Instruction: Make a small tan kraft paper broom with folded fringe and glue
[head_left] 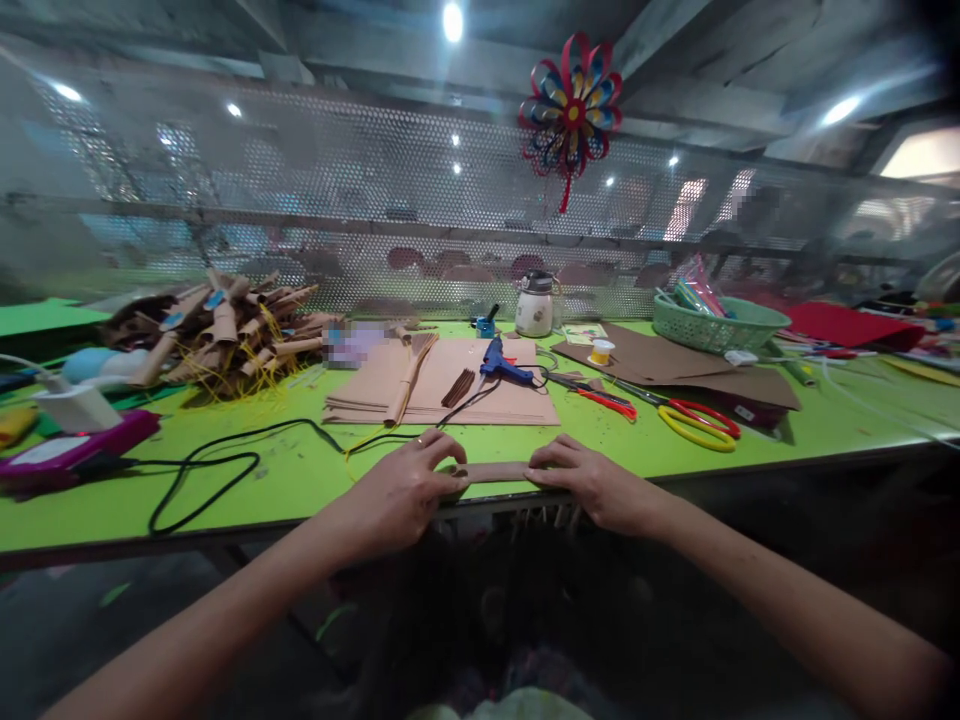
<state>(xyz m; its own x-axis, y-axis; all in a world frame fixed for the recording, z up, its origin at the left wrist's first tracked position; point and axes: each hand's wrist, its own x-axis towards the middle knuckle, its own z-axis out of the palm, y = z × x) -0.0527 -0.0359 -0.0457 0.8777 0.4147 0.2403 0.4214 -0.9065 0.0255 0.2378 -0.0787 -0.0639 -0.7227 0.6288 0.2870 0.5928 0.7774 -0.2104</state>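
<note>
A narrow brown paper strip [496,472] lies along the front edge of the green table, stretched between my two hands. My left hand [409,482] pinches its left end between thumb and fingers. At the right end, my right hand [589,480] has its fingers closed on the strip in the same way. Just beyond the hands rests a stack of brown paper sheets [442,410]. On that stack are a blue glue gun [510,370], a small bundle of dark brown folded strips [458,387] and a rolled brown paper piece [405,390].
A heap of brown paper rolls [225,340] with yellow strings stands at the left. A black cable [259,428] runs to a purple power strip [82,455]. To the right lie scissors [694,422], pliers with red handles [600,395] and a green basket [720,328]. A bottle [534,308] stands behind.
</note>
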